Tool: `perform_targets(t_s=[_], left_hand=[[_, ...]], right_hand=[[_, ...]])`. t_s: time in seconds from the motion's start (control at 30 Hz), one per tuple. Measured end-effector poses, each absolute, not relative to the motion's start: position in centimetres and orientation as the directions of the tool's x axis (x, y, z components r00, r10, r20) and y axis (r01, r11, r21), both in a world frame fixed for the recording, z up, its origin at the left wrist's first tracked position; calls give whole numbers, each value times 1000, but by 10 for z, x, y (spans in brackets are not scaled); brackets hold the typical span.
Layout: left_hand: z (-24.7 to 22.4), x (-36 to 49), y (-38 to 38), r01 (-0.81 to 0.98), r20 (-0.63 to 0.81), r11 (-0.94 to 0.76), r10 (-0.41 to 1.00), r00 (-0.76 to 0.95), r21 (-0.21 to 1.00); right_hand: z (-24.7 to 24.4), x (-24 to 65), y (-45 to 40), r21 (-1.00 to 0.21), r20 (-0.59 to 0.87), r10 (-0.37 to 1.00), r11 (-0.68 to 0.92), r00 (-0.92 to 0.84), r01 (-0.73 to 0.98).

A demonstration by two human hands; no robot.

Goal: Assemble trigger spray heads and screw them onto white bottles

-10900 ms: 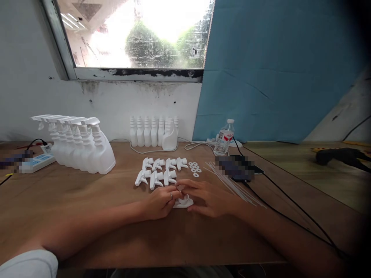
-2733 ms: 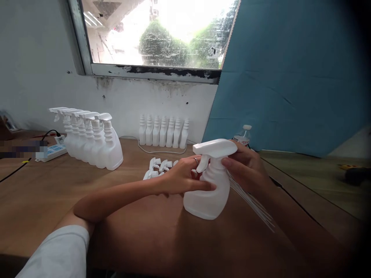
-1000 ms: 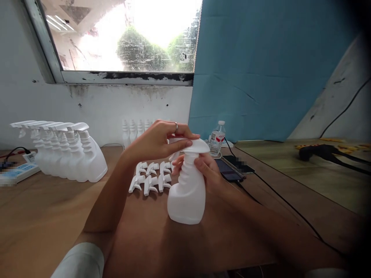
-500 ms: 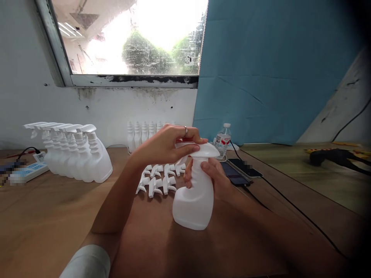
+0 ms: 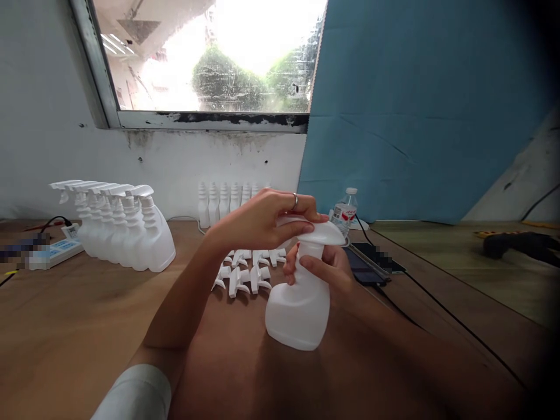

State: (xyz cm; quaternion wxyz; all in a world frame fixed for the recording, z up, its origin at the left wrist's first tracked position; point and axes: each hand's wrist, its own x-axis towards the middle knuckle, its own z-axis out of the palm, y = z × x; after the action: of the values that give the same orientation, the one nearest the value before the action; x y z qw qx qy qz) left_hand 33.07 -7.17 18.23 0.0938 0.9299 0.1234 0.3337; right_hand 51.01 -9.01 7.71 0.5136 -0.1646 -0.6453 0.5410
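A white plastic spray bottle (image 5: 300,315) stands on the brown table in front of me, its spray head (image 5: 326,233) seated on the neck. From above and the left, my left hand (image 5: 280,219) grips that head between thumb and fingers; a ring is on one finger. My right hand (image 5: 335,271) is wrapped round the bottle's neck from the right, fingertips showing on the far side. Several loose trigger spray heads (image 5: 240,281) lie in rows just left of the bottle, partly hidden by my left forearm.
Several bottles with spray heads (image 5: 157,242) stand in a row at the left, beside a power strip (image 5: 56,252). More white bottles (image 5: 213,204) line the wall. Right of my hands are a water bottle (image 5: 345,211), phones (image 5: 380,256) and black cables (image 5: 455,324).
The whole view has shifted, so the scene sits slightly further right. Both hands keep their hold on the bottle and spray head; the head appears turned slightly.
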Motion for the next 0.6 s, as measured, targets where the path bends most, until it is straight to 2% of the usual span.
perform_targets(t_s=[0.13, 0.27, 0.4, 0.53, 0.6], left_hand=[[182, 330, -72, 171, 593, -954, 288, 752, 247], [181, 330, -72, 170, 604, -957, 280, 746, 234], [182, 331, -72, 152, 606, -958, 272, 747, 243], [183, 331, -72, 156, 585, -951, 288, 758, 266], [184, 331, -72, 170, 579, -947, 302, 757, 272]], right_hand=[[78, 510, -90, -846, 500, 757, 324, -421, -423], [80, 507, -91, -884, 447, 789, 319, -422, -342], [82, 506, -94, -851, 484, 763, 297, -428, -434], [83, 507, -94, -871, 472, 769, 332, -431, -362], [82, 507, -93, -865, 478, 761, 321, -438, -385]])
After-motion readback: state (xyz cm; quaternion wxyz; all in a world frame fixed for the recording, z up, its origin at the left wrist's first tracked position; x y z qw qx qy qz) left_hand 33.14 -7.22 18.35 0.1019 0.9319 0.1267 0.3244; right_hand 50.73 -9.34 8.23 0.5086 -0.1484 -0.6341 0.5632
